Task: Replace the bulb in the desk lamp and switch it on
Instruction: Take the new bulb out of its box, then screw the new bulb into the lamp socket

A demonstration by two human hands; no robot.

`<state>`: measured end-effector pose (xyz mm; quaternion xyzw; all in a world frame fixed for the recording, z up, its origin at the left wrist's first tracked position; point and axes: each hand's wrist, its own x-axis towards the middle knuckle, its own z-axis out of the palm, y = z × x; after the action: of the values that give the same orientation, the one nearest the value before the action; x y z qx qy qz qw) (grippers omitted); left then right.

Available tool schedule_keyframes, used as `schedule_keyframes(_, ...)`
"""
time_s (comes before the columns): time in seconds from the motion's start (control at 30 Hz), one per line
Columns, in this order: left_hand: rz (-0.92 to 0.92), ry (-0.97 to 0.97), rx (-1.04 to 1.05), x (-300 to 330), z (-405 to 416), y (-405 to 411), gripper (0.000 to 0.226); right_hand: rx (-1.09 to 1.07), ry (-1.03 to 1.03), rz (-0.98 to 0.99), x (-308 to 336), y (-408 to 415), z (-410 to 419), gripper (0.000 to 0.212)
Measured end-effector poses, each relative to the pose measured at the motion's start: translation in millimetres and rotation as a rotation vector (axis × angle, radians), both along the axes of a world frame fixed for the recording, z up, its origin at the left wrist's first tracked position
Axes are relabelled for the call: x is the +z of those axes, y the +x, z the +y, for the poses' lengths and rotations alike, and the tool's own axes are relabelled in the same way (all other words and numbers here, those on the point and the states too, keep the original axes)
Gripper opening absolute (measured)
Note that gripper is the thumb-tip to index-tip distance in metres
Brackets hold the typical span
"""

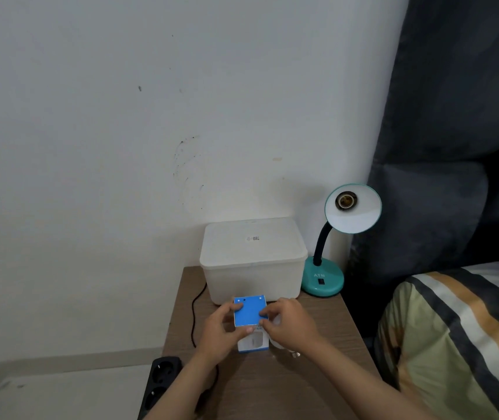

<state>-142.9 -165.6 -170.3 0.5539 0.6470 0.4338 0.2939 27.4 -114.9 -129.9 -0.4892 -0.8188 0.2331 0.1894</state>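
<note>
A blue and white bulb box [250, 316] stands on the brown table [287, 386], its blue flap lifted. My left hand [221, 334] grips the box's left side. My right hand [290, 325] pinches the box's right edge at the flap. A white bulb [281, 345] lies on the table under my right hand, its metal screw base pointing right. The teal desk lamp [324, 280] stands at the table's back right; its shade [353, 209] faces me and the socket inside is empty. A black rocker switch sits on the lamp's base.
A white lidded plastic tub [252, 259] stands against the wall behind the box. A black power strip [160, 383] hangs at the table's left edge with a black cable [194, 316]. A striped pillow [454, 338] and a dark headboard [454, 131] lie to the right.
</note>
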Motion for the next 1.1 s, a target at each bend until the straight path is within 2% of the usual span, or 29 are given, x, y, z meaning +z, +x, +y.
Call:
schedule_keyframes(0.1, 0.01, -0.005, -0.031, -0.3, -2.3, -1.0, 0.049, -0.058, -0.105, 0.129, 2.3, 1.6, 0.0, 0.026)
schedule_keyframes(0.2, 0.142, 0.037, -0.026, 2.3, -3.0, -2.0, 0.06, -0.177, -0.364, 0.4, 18.4, 14.6, 3.6, 0.015)
schedule_keyframes(0.3, 0.197, 0.086, 0.025, 15.4, 1.1, 4.4, 0.071, -0.148, -0.711, 0.705, 41.5, 47.2, 4.5, 0.045)
schedule_keyframes(0.37, 0.195, 0.13, 0.026, 27.9, 6.6, 13.6, 0.065, -0.137, -0.814, 0.864, 56.5, 73.7, 4.9, 0.054)
schedule_keyframes(0.43, 0.156, 0.168, 0.008, 45.0, 14.9, 28.1, 0.059, -0.174, -0.716, 0.883, 69.1, 96.6, 7.5, 0.044)
schedule_keyframes(0.53, 0.131, 0.243, -0.02, 70.8, 35.7, 56.4, 0.053, -0.306, -0.424, 0.871, 87.9, 123.0, 15.6, 0.029)
schedule_keyframes(0.67, 0.065, 0.352, -0.066, 102.8, 76.4, 95.1, 0.044, -0.44, -0.047, 0.998, 111.6, 137.3, 31.9, 0.038)
schedule_keyframes(0.77, 0.062, 0.44, -0.101, 125.6, 109.8, 118.6, 0.04, -0.516, 0.259, 0.859, 109.4, 135.6, 52.7, 0.046)
schedule_keyframes(0.97, 0.154, 0.498, -0.177, 142.1, 166.6, 138.9, 0.048, -0.502, 0.441, 0.804, 94.5, 119.9, 92.8, 0.049)
schedule_keyframes(1.1, 0.179, 0.512, -0.147, 138.1, 184.8, 141.3, 0.049, -0.448, 0.598, 0.617, 82.2, 117.4, 112.3, 0.051)
